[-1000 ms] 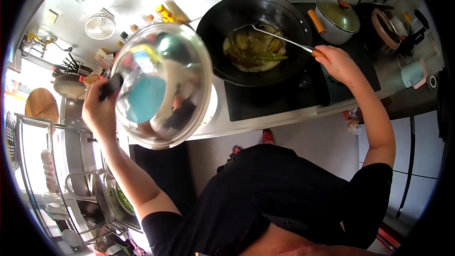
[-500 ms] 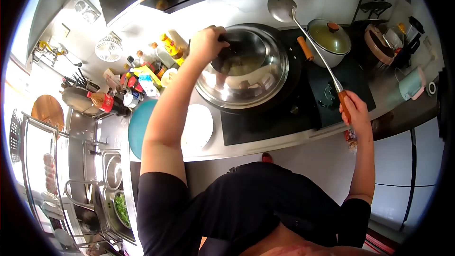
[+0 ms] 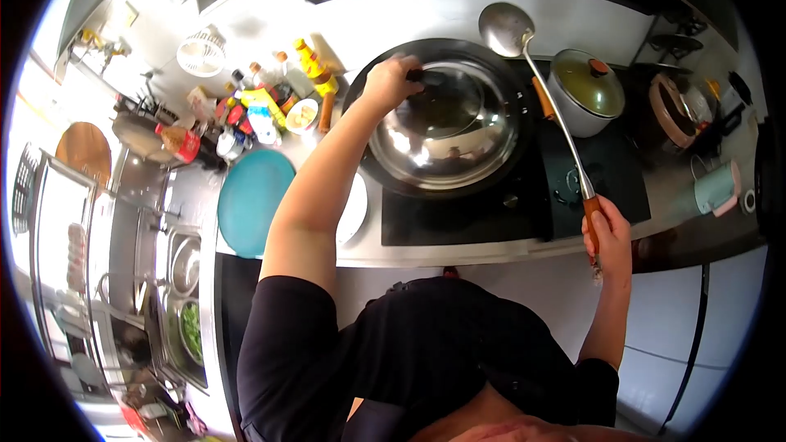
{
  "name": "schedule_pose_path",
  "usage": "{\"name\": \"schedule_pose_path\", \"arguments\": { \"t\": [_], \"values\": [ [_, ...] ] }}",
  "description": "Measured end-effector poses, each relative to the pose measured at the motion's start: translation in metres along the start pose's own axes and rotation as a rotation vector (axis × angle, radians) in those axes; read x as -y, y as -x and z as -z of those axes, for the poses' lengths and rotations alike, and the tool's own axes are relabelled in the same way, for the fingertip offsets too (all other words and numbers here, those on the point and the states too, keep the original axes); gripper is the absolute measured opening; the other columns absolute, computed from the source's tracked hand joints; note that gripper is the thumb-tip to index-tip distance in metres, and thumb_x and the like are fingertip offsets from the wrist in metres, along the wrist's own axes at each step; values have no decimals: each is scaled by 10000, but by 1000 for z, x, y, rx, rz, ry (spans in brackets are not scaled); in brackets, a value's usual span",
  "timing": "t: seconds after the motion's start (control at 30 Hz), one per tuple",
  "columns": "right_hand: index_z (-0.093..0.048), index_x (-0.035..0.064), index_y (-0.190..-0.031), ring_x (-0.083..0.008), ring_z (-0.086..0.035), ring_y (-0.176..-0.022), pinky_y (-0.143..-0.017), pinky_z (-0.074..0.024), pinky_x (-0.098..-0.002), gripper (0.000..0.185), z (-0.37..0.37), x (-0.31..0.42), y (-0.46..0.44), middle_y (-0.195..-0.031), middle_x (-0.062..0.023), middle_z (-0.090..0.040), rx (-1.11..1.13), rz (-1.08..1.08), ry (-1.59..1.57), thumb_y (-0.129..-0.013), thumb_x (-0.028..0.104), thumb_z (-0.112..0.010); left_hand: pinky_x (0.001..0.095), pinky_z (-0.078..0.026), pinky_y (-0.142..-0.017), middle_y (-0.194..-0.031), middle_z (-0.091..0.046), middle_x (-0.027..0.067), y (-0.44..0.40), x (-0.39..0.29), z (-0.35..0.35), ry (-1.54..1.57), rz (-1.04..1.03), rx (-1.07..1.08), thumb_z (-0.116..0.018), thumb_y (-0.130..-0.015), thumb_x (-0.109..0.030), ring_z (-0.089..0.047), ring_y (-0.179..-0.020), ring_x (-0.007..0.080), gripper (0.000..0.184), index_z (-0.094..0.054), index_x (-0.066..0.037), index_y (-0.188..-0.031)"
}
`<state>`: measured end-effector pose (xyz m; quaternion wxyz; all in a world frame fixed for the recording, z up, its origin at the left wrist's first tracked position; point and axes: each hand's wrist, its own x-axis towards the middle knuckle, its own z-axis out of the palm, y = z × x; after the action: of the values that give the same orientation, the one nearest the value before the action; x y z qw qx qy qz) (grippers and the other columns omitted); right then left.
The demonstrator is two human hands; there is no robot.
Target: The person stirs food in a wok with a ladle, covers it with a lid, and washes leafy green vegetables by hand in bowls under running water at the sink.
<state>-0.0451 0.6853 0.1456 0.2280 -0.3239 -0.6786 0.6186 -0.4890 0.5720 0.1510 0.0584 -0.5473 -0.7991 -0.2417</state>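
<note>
My left hand (image 3: 391,82) is closed around the dark knob of a domed steel lid (image 3: 450,165) with a see-through centre. The lid lies within the rim of a black wok (image 3: 524,127) on the hob; what is inside is mostly hidden by reflections. In my right hand (image 3: 610,233) is a long-handled metal ladle (image 3: 505,29), gripped by its wooden handle. Its round head points up and away, held over the hob between the wok and a lidded pot (image 3: 585,102).
Left of the wok stand a teal plate (image 3: 255,200), a white plate (image 3: 352,211), a small bowl (image 3: 302,116) and several sauce bottles (image 3: 315,69). A sink (image 3: 182,278) with greens is at far left. On the right are a rice cooker (image 3: 678,110) and a pale green jug (image 3: 716,190).
The lid has shifted right with my left hand and now sits more centred in the wok. My right hand still holds the ladle, slightly lower. The camera view has shifted a little.
</note>
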Motion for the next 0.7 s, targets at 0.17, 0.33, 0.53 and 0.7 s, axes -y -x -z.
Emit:
{"name": "schedule_pose_path", "arguments": {
  "t": [0.17,0.33,0.53,0.7],
  "values": [
    [-484,-6,-1238,-48,-440,-477,-439,-372,-183,400,-37,-19,7,-703,-21,-540,124,77,16,-840,28,-494,334,-497,-756,-995,-631,104,59,17,77,117,165,-306,-652,-725,-68,-631,-880,250,396,-585,-130,-1110],
    [-574,30,-1140,-119,-560,-684,-629,-474,-247,403,-108,-52,1,-812,-38,-583,414,503,316,-748,48,-665,253,-473,-665,-799,-636,66,220,63,158,-76,467,-1038,-619,-825,-97,-583,-713,133,158,-623,-16,-961],
    [-599,92,-1102,-250,-607,-722,-634,-497,-334,402,-153,-107,-25,-846,-73,-590,588,606,675,-717,123,-708,218,-419,-480,-694,-565,25,421,50,93,-17,981,-866,-588,-838,-63,-513,-517,80,103,-602,-10,-925],
    [-578,73,-1102,-278,-588,-767,-668,-488,-359,366,-150,-123,-40,-876,-92,-573,602,658,842,-747,88,-663,216,-419,-477,-692,-564,20,535,12,64,38,1300,-872,-578,-844,-47,-507,-508,74,93,-594,-23,-933]
  ]
}}
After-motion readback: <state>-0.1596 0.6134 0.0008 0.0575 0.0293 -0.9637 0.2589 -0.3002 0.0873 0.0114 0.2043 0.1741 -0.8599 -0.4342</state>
